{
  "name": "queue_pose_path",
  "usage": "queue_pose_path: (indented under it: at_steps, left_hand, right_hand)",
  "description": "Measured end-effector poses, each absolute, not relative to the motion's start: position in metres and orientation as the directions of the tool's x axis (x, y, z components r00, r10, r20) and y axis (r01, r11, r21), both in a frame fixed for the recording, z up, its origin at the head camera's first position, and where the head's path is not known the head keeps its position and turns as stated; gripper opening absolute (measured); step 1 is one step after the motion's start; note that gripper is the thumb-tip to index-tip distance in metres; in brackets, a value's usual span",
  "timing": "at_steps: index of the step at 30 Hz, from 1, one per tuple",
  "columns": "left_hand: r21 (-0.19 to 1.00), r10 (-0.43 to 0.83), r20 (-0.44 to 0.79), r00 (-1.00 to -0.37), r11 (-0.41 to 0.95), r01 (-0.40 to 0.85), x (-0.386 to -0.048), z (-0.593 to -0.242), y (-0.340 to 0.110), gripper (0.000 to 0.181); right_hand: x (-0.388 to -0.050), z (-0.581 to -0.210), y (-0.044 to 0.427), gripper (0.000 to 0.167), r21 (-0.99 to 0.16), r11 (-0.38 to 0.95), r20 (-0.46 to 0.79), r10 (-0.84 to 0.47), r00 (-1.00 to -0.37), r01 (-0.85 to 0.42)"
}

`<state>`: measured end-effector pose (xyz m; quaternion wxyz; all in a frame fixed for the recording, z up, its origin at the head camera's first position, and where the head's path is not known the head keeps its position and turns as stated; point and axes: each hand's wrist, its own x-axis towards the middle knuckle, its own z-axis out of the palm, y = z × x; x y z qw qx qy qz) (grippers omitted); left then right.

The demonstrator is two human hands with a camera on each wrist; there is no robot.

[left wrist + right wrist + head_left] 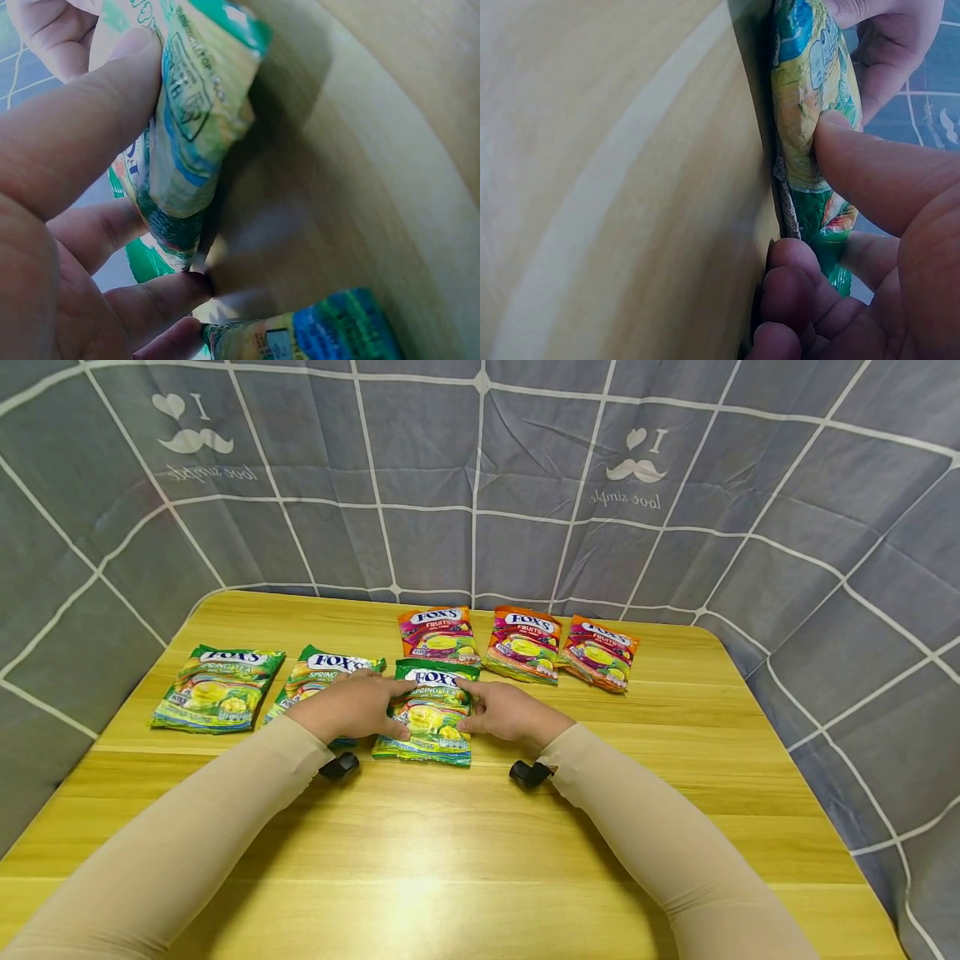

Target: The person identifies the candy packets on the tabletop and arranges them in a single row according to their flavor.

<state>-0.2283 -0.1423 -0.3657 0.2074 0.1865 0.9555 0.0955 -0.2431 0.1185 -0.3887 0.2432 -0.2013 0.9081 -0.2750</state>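
A green candy bag (424,720) marked Spring Tea is between my two hands, face up at the tabletop. My left hand (352,703) grips its left side, with the thumb (90,112) pressed on the wrapper and fingers at the edge. On the opposite side my right hand (512,712) holds the bag, its thumb on the front and other fingers (791,289) curled low by the table. Partly hidden behind my left hand lies a second green bag (318,670). Farther left is a third green bag (217,689).
Three orange and purple Fruits candy bags, the left one (439,635), the middle one (523,645) and the right one (600,653), lie along the back of the wooden table (420,877). A grey checked cloth (420,460) hangs around the back and sides.
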Motion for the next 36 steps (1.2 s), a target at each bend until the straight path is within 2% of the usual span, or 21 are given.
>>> queue_pose_path:
  at_steps: [23, 36]
  left_hand:
    - [0.26, 0.392, -0.362, -0.846, 0.914, 0.312, -0.2285, -0.3662, -0.1412, 0.088]
    - [0.255, 0.417, -0.325, -0.849, 0.903, 0.346, -0.2287, -0.368, -0.1419, 0.088]
  right_hand:
    - [-0.2423, -0.3892, 0.1185, 0.086, -0.601, 0.77, -0.335, -0.487, -0.807, -0.215]
    - [-0.2419, -0.3912, 0.1201, 0.086, -0.587, 0.77, -0.317, -0.503, -0.804, -0.25]
